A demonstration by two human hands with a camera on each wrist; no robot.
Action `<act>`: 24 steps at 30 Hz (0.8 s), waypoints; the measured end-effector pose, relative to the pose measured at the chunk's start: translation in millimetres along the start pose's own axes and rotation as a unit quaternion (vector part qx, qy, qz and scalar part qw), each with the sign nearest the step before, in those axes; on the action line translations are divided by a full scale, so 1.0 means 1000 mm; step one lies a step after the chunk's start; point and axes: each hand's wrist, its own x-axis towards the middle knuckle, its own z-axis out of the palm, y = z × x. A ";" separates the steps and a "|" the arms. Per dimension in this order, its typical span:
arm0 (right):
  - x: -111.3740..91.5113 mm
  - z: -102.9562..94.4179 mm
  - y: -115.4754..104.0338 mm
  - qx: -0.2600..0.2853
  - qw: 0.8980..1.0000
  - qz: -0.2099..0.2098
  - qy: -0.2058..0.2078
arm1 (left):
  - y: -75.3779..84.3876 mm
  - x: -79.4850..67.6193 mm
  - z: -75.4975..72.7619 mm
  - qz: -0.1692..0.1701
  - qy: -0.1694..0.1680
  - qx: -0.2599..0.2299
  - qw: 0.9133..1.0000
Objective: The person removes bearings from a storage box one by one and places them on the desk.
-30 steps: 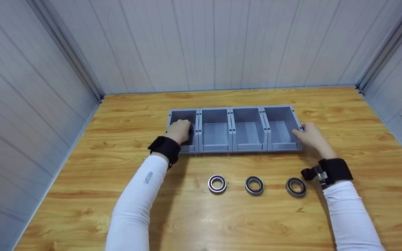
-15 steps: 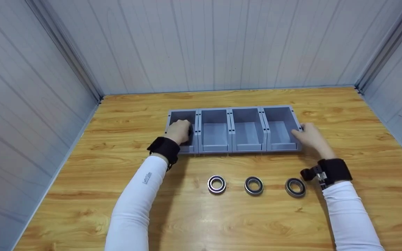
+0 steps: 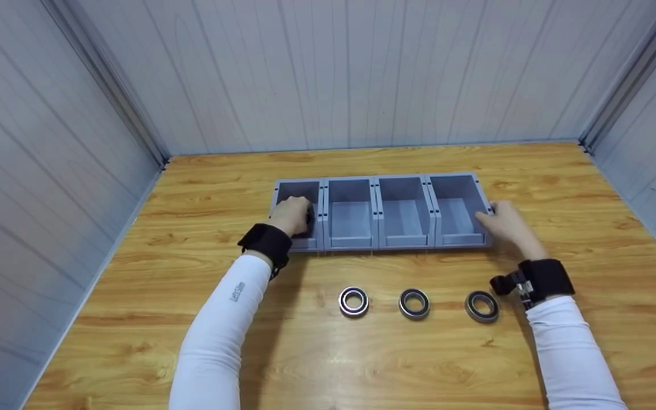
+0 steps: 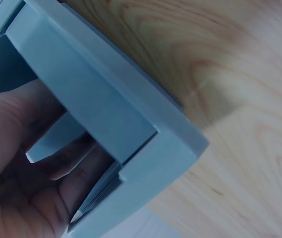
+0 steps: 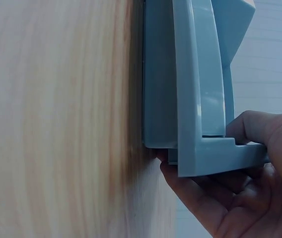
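A row of joined grey-blue storage bins (image 3: 352, 242) stands on the table. My left hand (image 3: 290, 215) reaches into the leftmost bin; in the left wrist view its fingers (image 4: 79, 173) go down behind the front lip. Something dark shows beside these fingers in the head view; I cannot tell whether they hold it. My right hand (image 3: 507, 225) grips the side wall of the rightmost bin (image 5: 205, 99), thumb on the inside and fingers underneath and outside. Three ball bearings lie flat before the row: a left one (image 3: 353, 302), a middle one (image 3: 414, 303) and a right one (image 3: 482, 306).
The wood-grain table (image 3: 328, 364) reaches back to a pale panel wall (image 3: 351, 74), with more panels at left and right. Black straps circle both wrists over white sleeves. The right strap carries a small camera (image 3: 504, 283) close to the right bearing.
My left forearm and wrist shift very slightly to the left, the hand staying in the leftmost bin. The right hand keeps its grip, and the bins and bearings stay put.
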 end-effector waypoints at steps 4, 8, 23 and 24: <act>0.000 0.000 0.000 0.002 1.000 -0.002 0.002 | -0.012 0.014 0.012 0.010 -0.002 0.002 1.000; 0.000 0.000 0.001 0.002 1.000 0.002 0.001 | -0.022 0.026 0.021 0.012 -0.017 0.005 1.000; 0.001 0.001 0.000 0.005 1.000 0.003 0.008 | -0.008 0.000 -0.001 0.024 -0.010 0.012 1.000; 0.001 0.001 0.000 0.002 1.000 0.001 0.010 | -0.004 -0.005 -0.006 0.023 -0.012 0.012 1.000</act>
